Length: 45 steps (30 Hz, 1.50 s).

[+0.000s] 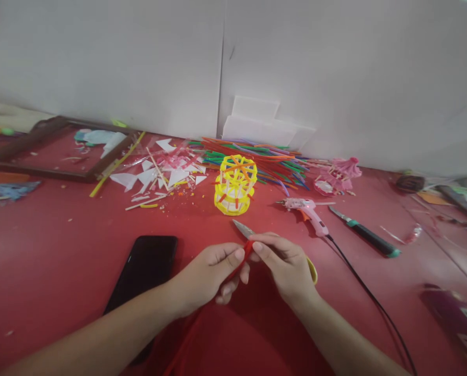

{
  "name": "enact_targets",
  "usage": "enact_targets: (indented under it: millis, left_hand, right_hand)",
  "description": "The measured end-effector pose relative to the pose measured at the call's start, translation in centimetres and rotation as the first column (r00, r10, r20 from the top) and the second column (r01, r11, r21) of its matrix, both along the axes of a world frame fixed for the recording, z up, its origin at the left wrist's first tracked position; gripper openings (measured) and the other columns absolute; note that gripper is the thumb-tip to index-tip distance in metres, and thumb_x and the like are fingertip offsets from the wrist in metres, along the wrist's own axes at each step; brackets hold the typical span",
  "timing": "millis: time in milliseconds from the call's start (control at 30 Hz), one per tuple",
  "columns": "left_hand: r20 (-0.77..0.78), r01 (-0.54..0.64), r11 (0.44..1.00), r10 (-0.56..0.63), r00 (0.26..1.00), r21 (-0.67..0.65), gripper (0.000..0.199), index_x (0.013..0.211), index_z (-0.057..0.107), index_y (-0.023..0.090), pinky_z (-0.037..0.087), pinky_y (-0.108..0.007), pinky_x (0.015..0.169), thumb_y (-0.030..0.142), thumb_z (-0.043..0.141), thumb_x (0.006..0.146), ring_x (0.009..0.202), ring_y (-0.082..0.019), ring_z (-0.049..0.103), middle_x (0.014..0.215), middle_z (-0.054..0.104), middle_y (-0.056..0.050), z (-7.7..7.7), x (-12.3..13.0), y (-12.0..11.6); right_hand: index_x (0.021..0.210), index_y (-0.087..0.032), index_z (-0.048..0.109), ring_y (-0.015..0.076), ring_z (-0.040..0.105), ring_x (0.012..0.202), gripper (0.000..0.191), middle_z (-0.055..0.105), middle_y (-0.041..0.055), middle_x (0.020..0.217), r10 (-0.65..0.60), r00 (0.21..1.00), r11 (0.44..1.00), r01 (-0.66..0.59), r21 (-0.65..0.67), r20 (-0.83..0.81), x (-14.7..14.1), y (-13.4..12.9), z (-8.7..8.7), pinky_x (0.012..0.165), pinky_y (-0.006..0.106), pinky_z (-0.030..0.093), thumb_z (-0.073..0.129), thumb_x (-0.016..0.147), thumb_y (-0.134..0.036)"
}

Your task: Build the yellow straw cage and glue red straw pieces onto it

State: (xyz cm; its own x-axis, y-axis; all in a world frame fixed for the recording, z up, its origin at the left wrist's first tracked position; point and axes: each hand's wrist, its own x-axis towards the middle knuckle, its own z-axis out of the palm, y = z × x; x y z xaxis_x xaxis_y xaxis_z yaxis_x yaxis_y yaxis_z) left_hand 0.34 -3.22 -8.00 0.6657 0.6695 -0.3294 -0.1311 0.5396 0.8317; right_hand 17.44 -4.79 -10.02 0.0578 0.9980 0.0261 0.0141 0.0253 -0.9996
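My left hand (218, 269) is closed around red pipe cleaners (247, 249), whose lower ends trail down toward me. My right hand (286, 263) pinches the top of the same red pipe cleaners between thumb and fingers. It also holds scissors (242, 228): the blades point up and left past my fingertips, and a yellow handle loop shows behind the palm. Just beyond the blades stands a small two-tier yellow frame (236, 188) with orange-red pieces and pale sticks. My two hands almost touch at the red tips.
A pink glue gun (310, 213) and a utility knife (369, 235) lie at right. A black phone (145, 269) is at left. Behind are a pile of coloured pipe cleaners (272, 169), white scraps (147, 177), a pink fuzzy model (339, 175) and a brown frame (53, 172).
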Motion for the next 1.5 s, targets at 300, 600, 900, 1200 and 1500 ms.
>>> enact_targets:
  millis: [300,600,900,1200,1500]
  left_hand:
    - [-0.118,-0.031,0.999,0.035,0.992,0.034,0.048,0.067,0.048,0.018,0.026,-0.018,0.038,0.064,0.057,0.08,0.038,-0.004,0.027,0.046,0.037,0.009,-0.6,0.2,-0.1]
    - [-0.273,-0.033,0.979,0.089,0.958,0.202,0.045,0.067,0.041,0.021,0.026,-0.02,0.04,0.061,0.046,0.088,0.041,-0.005,0.03,0.053,0.037,0.008,-1.6,-0.1,-0.3]
    - [-0.261,0.044,0.952,0.039,0.965,0.303,0.041,0.078,0.054,0.021,0.021,-0.022,0.042,0.056,0.042,0.092,0.044,-0.008,0.023,0.052,0.027,0.009,-1.7,-0.3,-0.3]
    - [-0.388,-0.018,0.875,0.232,0.892,0.483,0.028,0.091,0.061,0.019,0.038,-0.025,0.056,0.042,0.045,0.093,0.056,-0.012,0.049,0.064,0.056,0.002,-0.6,-0.1,-0.2]
    - [-0.422,0.036,0.681,0.411,0.808,0.732,0.019,0.081,0.072,0.023,0.042,-0.027,0.061,0.034,0.058,0.087,0.062,-0.017,0.062,0.079,0.076,-0.004,-0.3,-0.3,-0.6]
  right_hand:
    - [0.095,-0.026,0.076,0.0168,0.068,0.076,0.016,0.073,0.0046,0.089,-0.086,0.935,0.971,0.001,0.24,0.344,-0.4,-0.5,0.8,0.07,0.03,0.057,0.064,0.087,-0.022]
    - [0.097,-0.026,0.076,0.0214,0.07,0.081,0.018,0.075,0.0067,0.09,-0.16,0.878,0.916,-0.038,0.399,0.452,-1.0,-0.8,0.9,0.074,0.035,0.058,0.064,0.085,-0.018]
    - [0.084,-0.024,0.073,0.0143,0.064,0.063,0.007,0.068,0.0016,0.079,0.071,0.992,0.997,-0.071,-0.004,0.105,-0.5,-0.3,1.0,0.062,0.029,0.053,0.07,0.081,-0.03]
    - [0.077,-0.02,0.068,0.0135,0.062,0.058,0.015,0.065,-0.0008,0.062,0.122,0.972,0.989,-0.101,-0.11,0.202,0.3,0.3,1.8,0.061,0.027,0.048,0.064,0.085,-0.031]
    - [0.079,-0.017,0.073,0.0134,0.062,0.051,0.026,0.065,-0.0005,0.055,0.04,0.999,0.975,-0.037,-0.219,0.01,0.5,0.6,0.9,0.056,0.027,0.049,0.073,0.077,-0.043]
